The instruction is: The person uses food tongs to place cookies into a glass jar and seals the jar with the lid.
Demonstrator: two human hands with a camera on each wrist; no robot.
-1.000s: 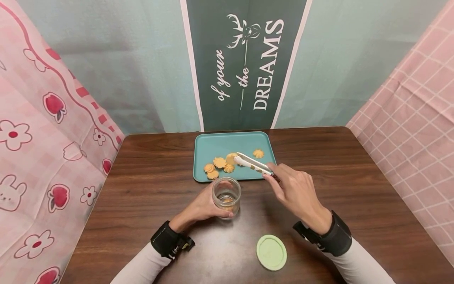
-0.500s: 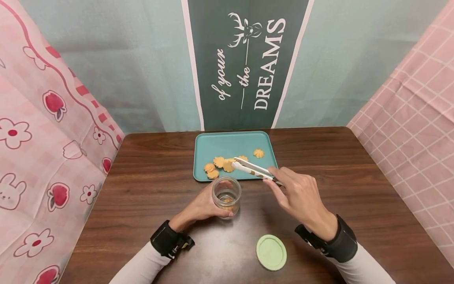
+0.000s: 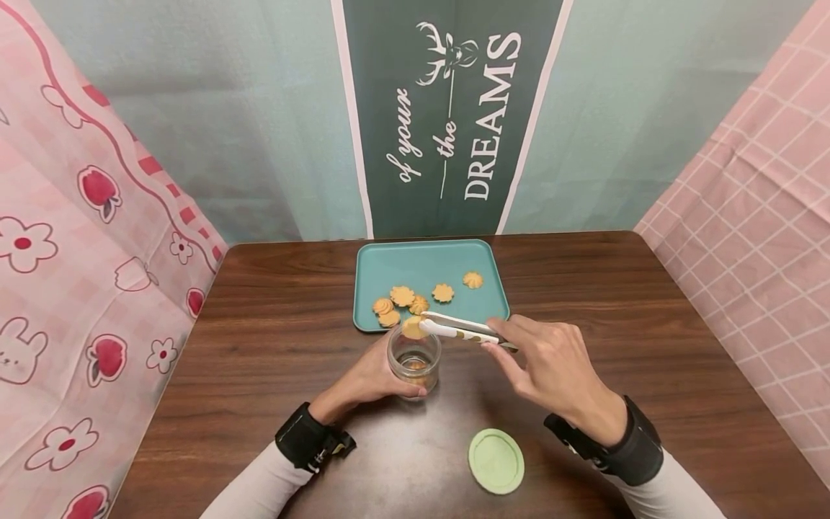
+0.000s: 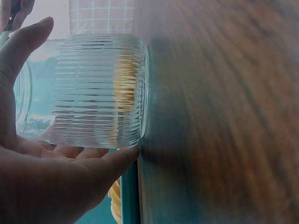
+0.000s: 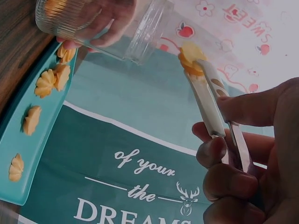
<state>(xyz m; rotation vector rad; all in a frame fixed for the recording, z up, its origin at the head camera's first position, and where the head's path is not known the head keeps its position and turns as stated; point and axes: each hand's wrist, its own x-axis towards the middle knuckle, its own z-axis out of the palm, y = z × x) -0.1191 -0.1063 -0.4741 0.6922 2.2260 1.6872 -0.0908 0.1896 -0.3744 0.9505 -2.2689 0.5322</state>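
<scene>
My left hand (image 3: pixel 376 375) is wrapped round a ribbed glass jar (image 4: pixel 93 93) that stands upright on the table, with a cookie (image 4: pixel 125 84) at its bottom. Small white tongs (image 5: pixel 208 95) are held in my right hand (image 3: pixel 545 360), thumb and fingers on their arms. Between the tong tips a scalloped cookie (image 5: pixel 190 58) is pinched. In the head view that cookie overlaps the far rim of the jar; the right wrist view shows it apart from the mouth, above it. Several more cookies (image 3: pixel 443 293) lie on the teal tray (image 3: pixel 421 261) behind the jar.
A pale green round lid (image 3: pixel 496 461) lies on the brown wooden table (image 3: pixel 285 317), in front and to the right of the jar. Behind the table hangs a green cloth (image 3: pixel 415 209) with lettering. Pink cloths (image 3: pixel 746 216) line both sides.
The right hand has brought the tongs and pinched cookie from over the tray towards me, to the jar's mouth. The left hand and jar have stayed in place.
</scene>
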